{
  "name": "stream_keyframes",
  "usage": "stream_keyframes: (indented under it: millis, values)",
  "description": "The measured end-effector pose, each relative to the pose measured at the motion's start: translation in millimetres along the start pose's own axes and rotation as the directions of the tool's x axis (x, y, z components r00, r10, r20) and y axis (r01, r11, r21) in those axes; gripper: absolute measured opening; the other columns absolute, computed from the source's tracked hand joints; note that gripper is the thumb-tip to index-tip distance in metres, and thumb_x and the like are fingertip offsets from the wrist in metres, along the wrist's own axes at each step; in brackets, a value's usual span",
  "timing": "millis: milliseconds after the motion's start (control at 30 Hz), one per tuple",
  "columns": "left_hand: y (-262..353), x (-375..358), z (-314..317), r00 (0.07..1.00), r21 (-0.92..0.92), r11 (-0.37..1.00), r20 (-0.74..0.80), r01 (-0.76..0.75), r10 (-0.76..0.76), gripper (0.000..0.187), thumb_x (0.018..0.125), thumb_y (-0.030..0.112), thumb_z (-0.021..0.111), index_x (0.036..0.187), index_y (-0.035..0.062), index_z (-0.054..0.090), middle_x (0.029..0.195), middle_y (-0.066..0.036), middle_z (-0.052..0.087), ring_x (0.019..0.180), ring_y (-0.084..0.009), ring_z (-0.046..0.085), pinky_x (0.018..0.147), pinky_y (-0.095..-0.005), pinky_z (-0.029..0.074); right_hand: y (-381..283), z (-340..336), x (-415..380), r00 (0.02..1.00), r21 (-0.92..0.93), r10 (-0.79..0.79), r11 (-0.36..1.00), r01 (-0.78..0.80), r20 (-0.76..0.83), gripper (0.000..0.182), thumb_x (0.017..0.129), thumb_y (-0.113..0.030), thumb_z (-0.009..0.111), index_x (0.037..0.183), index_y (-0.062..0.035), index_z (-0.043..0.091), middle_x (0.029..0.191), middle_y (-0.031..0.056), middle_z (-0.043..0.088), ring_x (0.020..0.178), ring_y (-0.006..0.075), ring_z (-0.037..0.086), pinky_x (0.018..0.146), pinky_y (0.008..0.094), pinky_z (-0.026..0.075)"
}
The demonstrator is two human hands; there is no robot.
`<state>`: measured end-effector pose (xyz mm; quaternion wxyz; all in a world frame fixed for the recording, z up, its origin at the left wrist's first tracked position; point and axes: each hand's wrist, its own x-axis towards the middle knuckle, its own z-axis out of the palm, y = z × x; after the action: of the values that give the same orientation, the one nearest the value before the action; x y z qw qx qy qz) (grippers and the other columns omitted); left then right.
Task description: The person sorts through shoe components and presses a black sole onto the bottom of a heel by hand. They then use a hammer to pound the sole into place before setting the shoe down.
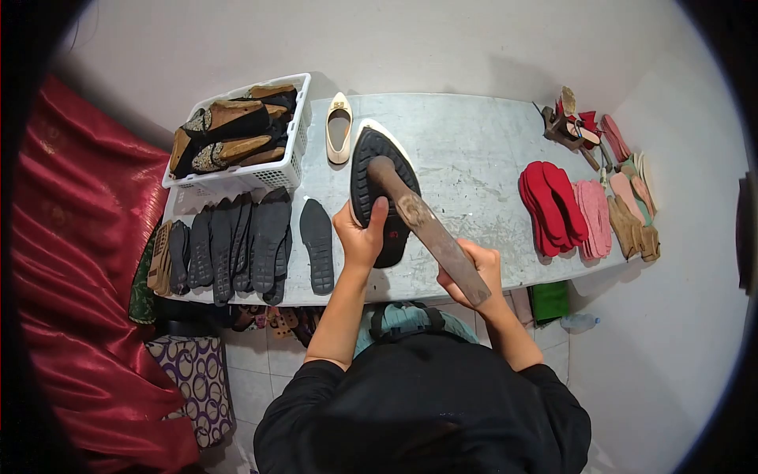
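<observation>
My left hand (361, 233) grips a white pointed shoe (401, 144) turned sole up, its thumb pressed on the black ridged sole (365, 186). The toe points away from me. In my right hand (479, 272) is a worn brown hammer (438, 237), held by its broad flat end. Its rounded head overlaps the front of the sole in this view. A finished-looking cream shoe (339, 130) with a small buckle stands upright just beyond, to the left. One loose black sole (317, 245) lies left of my left hand.
On the left, a white plastic basket (297, 142) holds several shoes, with a row of black soles (229, 245) in front. Red insoles (553, 207), pink insoles (592, 217) and a tool box (564, 130) lie right on the worn table (466, 142). A red curtain (95, 237) hangs at the left.
</observation>
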<state>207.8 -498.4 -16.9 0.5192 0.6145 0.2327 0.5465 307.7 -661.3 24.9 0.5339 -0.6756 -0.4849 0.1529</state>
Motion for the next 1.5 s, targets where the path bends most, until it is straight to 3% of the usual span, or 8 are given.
stream_keyframes:
  millis: [433,533,700,967,1033,1200,1300,1500]
  values:
    - [1,0,4,0.999,-0.067,0.998,-0.049,-0.023,0.019,0.029,0.081,0.023,0.063,0.088,-0.0052,0.061,0.078,-0.007,0.063,0.071,-0.0100,0.055,0.066,-0.0243,0.045,0,9,9,0.997,0.141,0.014,0.990,-0.004,-0.070,0.022,0.060,-0.010,0.068,0.079,-0.0007,0.060,0.054,0.0088,0.053,0.049,0.0082,0.049,0.049,0.0240,0.041]
    - [-8,1,1,0.990,-0.097,0.987,-0.056,0.126,-0.132,0.027,0.081,0.021,0.063,0.087,-0.0051,0.060,0.077,-0.006,0.063,0.071,-0.0094,0.054,0.065,-0.0242,0.044,0,8,11,1.000,0.001,0.011,1.000,-0.011,-0.009,0.021,0.061,-0.011,0.068,0.077,-0.0005,0.060,0.054,0.0077,0.051,0.049,0.0077,0.048,0.048,0.0239,0.041]
    - [-2,7,3,0.997,-0.030,1.000,-0.080,0.000,-0.003,0.026,0.082,0.021,0.062,0.085,-0.0045,0.060,0.075,-0.004,0.061,0.070,-0.0078,0.052,0.063,-0.0232,0.043,3,11,9,0.999,-0.048,-0.033,0.998,0.031,-0.043,0.019,0.060,-0.010,0.068,0.073,-0.0002,0.058,0.055,0.0090,0.052,0.048,0.0085,0.046,0.048,0.0241,0.040]
    - [-2,8,5,0.996,-0.074,0.997,-0.083,0.037,-0.043,0.029,0.082,0.025,0.063,0.084,-0.0042,0.060,0.075,-0.004,0.061,0.070,-0.0073,0.052,0.064,-0.0232,0.043,10,20,12,0.993,0.162,-0.030,0.986,0.049,-0.118,0.019,0.060,-0.011,0.069,0.075,-0.0016,0.060,0.055,0.0076,0.056,0.050,0.0100,0.055,0.050,0.0239,0.043]
    - [-7,8,3,0.990,-0.050,0.993,-0.089,0.106,-0.110,0.028,0.082,0.023,0.063,0.085,-0.0044,0.061,0.076,-0.004,0.062,0.070,-0.0080,0.053,0.064,-0.0234,0.044,2,8,20,1.000,-0.019,-0.013,1.000,0.014,0.002,0.018,0.060,-0.009,0.069,0.074,-0.0019,0.060,0.056,0.0059,0.057,0.051,0.0100,0.056,0.050,0.0230,0.043]
    - [-3,11,4,0.984,-0.004,1.000,-0.179,0.018,-0.018,0.026,0.081,0.020,0.062,0.085,-0.0049,0.062,0.076,-0.005,0.063,0.069,-0.0088,0.054,0.065,-0.0241,0.044,14,14,10,0.996,0.275,-0.070,0.958,0.083,-0.059,0.020,0.060,-0.010,0.070,0.075,-0.0019,0.060,0.055,0.0065,0.055,0.049,0.0086,0.053,0.047,0.0234,0.041]
    - [1,13,3,0.986,0.009,1.000,-0.164,0.030,-0.028,0.026,0.081,0.021,0.062,0.085,-0.0053,0.061,0.075,-0.005,0.063,0.069,-0.0090,0.054,0.064,-0.0244,0.044,2,11,19,0.996,-0.011,-0.085,0.996,0.085,-0.033,0.023,0.059,-0.010,0.070,0.079,-0.0024,0.061,0.056,0.0065,0.056,0.051,0.0085,0.055,0.048,0.0233,0.041]
    - [10,12,4,0.992,0.149,0.986,-0.090,-0.072,0.086,0.027,0.080,0.023,0.064,0.084,-0.0037,0.062,0.071,-0.005,0.063,0.065,-0.0084,0.054,0.061,-0.0242,0.045,23,24,12,0.990,0.101,-0.122,0.987,0.128,-0.067,0.022,0.059,-0.006,0.065,0.080,-0.0022,0.060,0.059,0.0072,0.058,0.051,0.0129,0.057,0.051,0.0237,0.044]
